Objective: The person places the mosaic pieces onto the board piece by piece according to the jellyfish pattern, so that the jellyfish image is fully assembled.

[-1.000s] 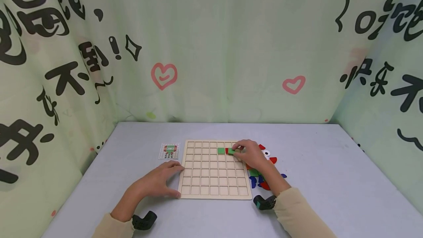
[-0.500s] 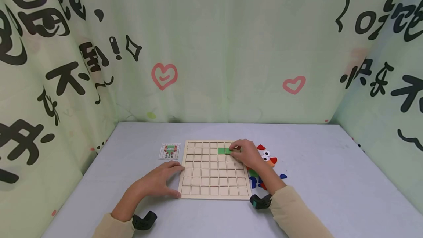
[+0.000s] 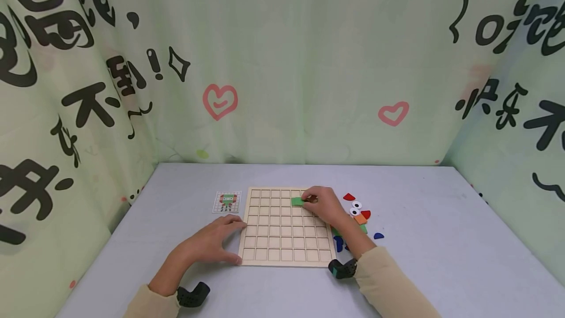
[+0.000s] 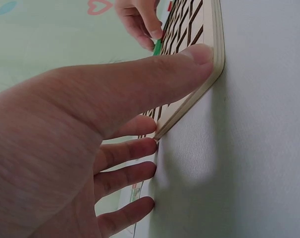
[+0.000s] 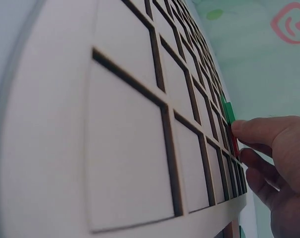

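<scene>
In the head view, my left hand (image 3: pixel 216 241) lies at the left edge of a wooden grid board (image 3: pixel 273 229). The left wrist view shows its thumb pressing the board's near corner, with extended fingertips along the side. Over the upper right part of the board, my right hand (image 3: pixel 325 206) pinches a green tile (image 5: pixel 230 113) between thumb and fingers. Beneath the thumb, a red piece (image 5: pixel 234 142) shows in the right wrist view. Green also shows left of the fingertips on the grid, and the hand hides the cells under it.
Left of the board lies a small picture card (image 3: pixel 227 202) with a figure on a grid. Right of it are loose pieces: a red one (image 3: pixel 349 197), round eye pieces (image 3: pixel 356 204), an orange one (image 3: pixel 360 219) and a blue half-round (image 3: pixel 378 235). A printed curtain (image 3: pixel 304 63) surrounds the table.
My right hand has shifted slightly left along the grid, covering more of the green there. More loose pieces on the right have come into sight. My left hand has stayed still.
</scene>
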Available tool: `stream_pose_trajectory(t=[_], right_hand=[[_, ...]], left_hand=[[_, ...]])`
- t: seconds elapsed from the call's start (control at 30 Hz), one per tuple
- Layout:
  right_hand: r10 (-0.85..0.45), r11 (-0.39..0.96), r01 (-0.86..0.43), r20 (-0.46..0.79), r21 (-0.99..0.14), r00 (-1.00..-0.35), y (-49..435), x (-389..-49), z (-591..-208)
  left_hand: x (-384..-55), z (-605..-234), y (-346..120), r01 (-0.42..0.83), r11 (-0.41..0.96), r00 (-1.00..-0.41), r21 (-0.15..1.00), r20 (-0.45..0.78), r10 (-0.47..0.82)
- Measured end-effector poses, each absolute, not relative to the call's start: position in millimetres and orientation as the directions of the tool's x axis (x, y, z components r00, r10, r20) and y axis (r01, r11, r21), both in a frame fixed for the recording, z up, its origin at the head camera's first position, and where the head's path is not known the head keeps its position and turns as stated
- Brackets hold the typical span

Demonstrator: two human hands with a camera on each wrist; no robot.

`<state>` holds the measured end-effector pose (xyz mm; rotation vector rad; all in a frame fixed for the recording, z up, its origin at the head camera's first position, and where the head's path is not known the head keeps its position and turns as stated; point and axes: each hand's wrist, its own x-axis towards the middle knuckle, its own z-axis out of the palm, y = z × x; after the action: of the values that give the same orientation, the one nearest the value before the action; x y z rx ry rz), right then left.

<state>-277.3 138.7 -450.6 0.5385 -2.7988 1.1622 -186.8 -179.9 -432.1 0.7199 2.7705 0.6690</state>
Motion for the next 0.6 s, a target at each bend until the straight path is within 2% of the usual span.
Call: stream_pose_trajectory(t=[0.6], right_hand=[[-0.323, 0.623, -0.365, 0.197, -0.692, -0.926, 118.0, -277.2, -451.3]], left_hand=[[-188.0, -432.7, -180.2, 0.426, 0.767, -0.852, 0.48, -0.072, 0.518]])
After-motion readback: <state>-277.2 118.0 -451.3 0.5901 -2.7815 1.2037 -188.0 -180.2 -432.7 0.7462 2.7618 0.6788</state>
